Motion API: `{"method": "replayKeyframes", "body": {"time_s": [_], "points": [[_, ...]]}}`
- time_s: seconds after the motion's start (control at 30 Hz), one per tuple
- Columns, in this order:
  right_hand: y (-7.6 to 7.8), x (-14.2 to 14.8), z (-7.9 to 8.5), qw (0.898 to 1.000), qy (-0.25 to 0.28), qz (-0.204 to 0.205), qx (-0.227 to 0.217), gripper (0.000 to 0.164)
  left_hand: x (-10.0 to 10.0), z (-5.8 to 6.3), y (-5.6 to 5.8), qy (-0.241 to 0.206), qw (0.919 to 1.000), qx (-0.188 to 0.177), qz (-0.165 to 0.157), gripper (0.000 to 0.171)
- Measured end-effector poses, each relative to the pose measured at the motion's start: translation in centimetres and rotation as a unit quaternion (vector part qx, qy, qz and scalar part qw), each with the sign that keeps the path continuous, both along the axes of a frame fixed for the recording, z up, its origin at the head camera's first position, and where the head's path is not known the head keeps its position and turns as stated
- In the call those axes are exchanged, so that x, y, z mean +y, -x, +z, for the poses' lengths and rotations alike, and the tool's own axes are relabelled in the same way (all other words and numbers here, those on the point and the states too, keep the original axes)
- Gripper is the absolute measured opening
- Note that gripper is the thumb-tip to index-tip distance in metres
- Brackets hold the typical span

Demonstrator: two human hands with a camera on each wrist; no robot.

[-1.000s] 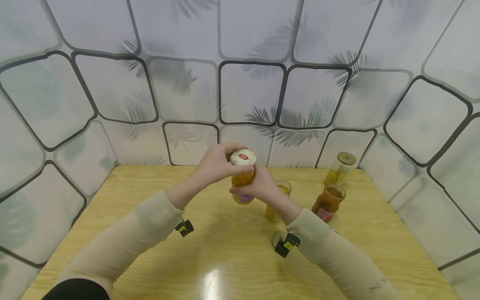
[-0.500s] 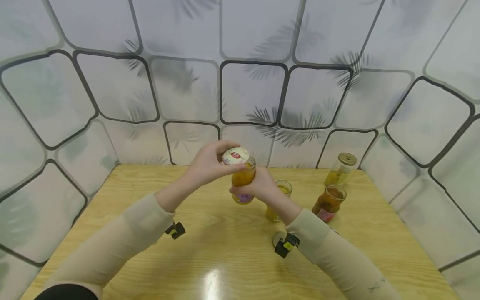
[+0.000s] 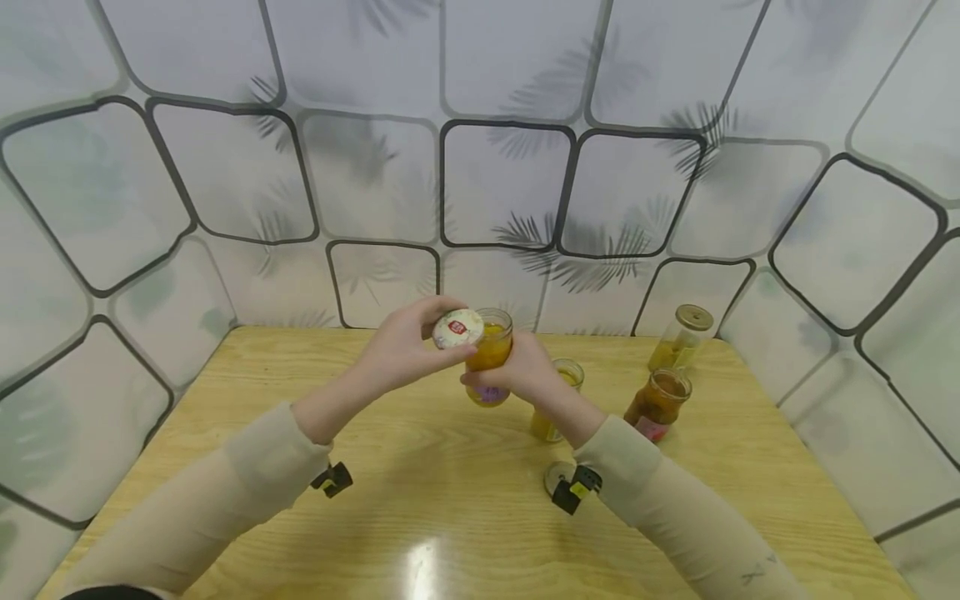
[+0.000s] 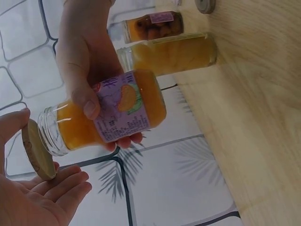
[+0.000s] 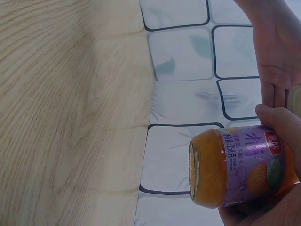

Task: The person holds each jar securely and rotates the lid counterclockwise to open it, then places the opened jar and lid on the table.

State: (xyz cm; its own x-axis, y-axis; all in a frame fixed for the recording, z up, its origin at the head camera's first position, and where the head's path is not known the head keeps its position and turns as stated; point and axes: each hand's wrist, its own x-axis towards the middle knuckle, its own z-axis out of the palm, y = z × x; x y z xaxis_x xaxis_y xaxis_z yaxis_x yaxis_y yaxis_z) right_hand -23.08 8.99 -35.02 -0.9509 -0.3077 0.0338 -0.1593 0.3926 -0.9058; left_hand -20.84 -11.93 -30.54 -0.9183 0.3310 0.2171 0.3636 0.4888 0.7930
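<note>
My left hand [image 3: 393, 350] pinches a pale, patterned jar lid [image 3: 457, 330] with a red mark between thumb and fingers. In the left wrist view the lid's underside [image 4: 38, 153] stands tilted, close to the glass mouth. My right hand [image 3: 528, 367] grips a glass jar [image 3: 489, 354] of orange fruit around its body, raised over the table. The jar has a purple label [image 4: 121, 106] with a picture of citrus fruit, and its mouth is uncovered. Its base [image 5: 207, 167] shows in the right wrist view.
Behind my right forearm stands an uncovered jar of yellow fruit [image 3: 567, 375]. Further right are an uncovered jar with reddish-brown contents [image 3: 656, 406] and a jar with a gold lid [image 3: 680, 337]. A round lid [image 3: 557, 477] lies on the wooden table [image 3: 375, 533], below my right wrist.
My left hand has lifted the lid off the jar and moved it left and slightly down, tilting it. The jar's mouth now shows; my right hand has stayed almost still.
</note>
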Motion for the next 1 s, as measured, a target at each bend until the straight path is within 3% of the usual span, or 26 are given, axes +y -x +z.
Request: {"method": "replayKeyframes", "body": {"time_s": [0.5, 0.83, 1.0], "points": [[0.0, -0.6, -1.0, 1.000, 0.000, 0.005, 0.001, 0.049, -2.0, -3.1, -1.1, -0.018, 0.9993, -0.032, 0.009, 0.062], [-0.1, -0.8, -1.2, 0.999, -0.019, -0.009, -0.031, 0.043, -2.6, -7.0, -2.1, 0.044, 0.9965, -0.071, 0.008, 0.063], [0.2, -0.8, -1.8, 0.999, -0.030, -0.016, -0.022, 0.047, -2.4, -8.4, -2.7, 0.073, 0.9941, -0.079, 0.013, 0.064]]}}
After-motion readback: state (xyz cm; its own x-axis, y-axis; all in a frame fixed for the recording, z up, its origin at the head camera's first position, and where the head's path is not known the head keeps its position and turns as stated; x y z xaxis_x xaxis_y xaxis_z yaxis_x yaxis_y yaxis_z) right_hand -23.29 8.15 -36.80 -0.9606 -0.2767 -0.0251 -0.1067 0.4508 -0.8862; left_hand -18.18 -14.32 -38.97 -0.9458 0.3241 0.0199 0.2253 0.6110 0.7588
